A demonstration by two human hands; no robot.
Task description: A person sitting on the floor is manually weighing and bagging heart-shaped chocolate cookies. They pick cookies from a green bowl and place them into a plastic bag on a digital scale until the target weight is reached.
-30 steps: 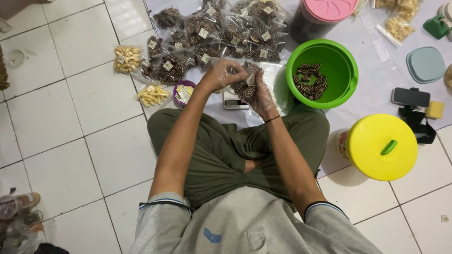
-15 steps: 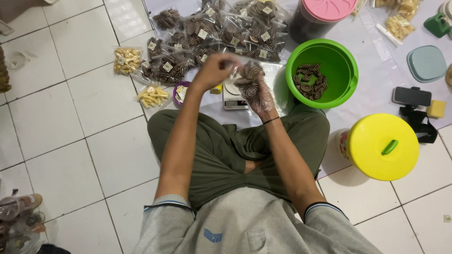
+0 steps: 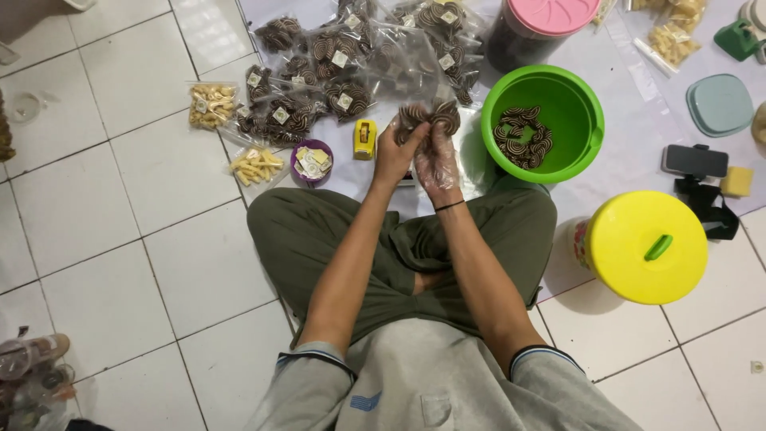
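The left hand (image 3: 393,152) was closed on one side of a small clear plastic bag of brown striped spiral snacks (image 3: 428,118), held just above centre frame, over the person's crossed legs in olive trousers (image 3: 319,231). The right hand (image 3: 437,160), covered by a thin transparent plastic glove, gripped the other side of the same bag, with the two hands touching each other. A dark band sat on the right wrist. Just left of the hands a small yellow tape dispenser (image 3: 365,139) stood on a pale plastic sheet (image 3: 630,120) spread over the white tiled floor (image 3: 120,239). Further left lay a small purple round bowl of square paper labels (image 3: 312,161), and beside it a clear packet of pale yellow stick snacks (image 3: 255,166). Above these, toward the upper centre, a heap of sealed clear packets of the striped snacks (image 3: 335,72) covered the sheet, with a packet of light-coloured puffed snacks (image 3: 212,104) at its left edge. Right of the hands stood an open bright green plastic bucket (image 3: 586,144), with loose striped snacks in its bottom. At lower right stood a yellow round lidded container with a green handle (image 3: 642,247). A dark jar with a pink lid (image 3: 542,24) was at the top edge, and a black phone on a small stand (image 3: 696,162) at the right.
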